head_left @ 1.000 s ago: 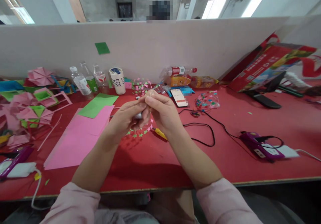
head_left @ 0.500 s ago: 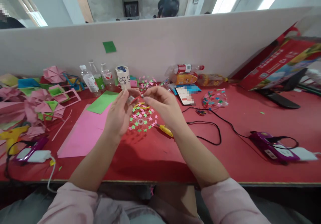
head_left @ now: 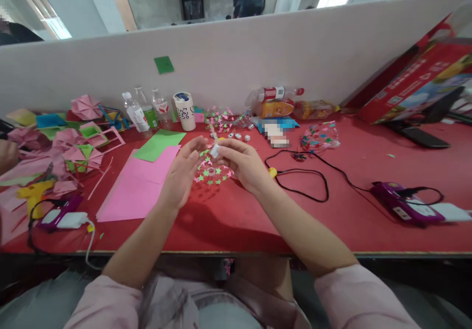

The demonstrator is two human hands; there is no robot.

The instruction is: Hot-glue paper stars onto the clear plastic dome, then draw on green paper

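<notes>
My right hand (head_left: 243, 164) pinches a small white block-like piece (head_left: 215, 151) between thumb and fingertips. Beside it my left hand (head_left: 180, 174) has its fingers stretched out, thumb near the piece, and appears to hold nothing. A clear plastic piece covered with pink and green stars (head_left: 212, 172) lies on the red table (head_left: 236, 225) beneath and behind my hands. Several more small white pieces (head_left: 238, 136) rest just beyond my right fingers. A yellow end of something (head_left: 272, 172) shows next to my right wrist; the rest of it is hidden.
Pink paper sheets (head_left: 134, 191) and a green sheet (head_left: 159, 145) lie left of my hands. Farther left are folded paper shapes (head_left: 83, 157) and a yellow glue gun (head_left: 35, 194). Bottles (head_left: 136, 113) and a paper cup (head_left: 184, 111) stand behind. A black cable (head_left: 326, 184) loops at right.
The red piece seen between my hands earlier no longer shows. A white piece is now in my right fingertips, and my left fingers have opened out. The view has shifted slightly.
</notes>
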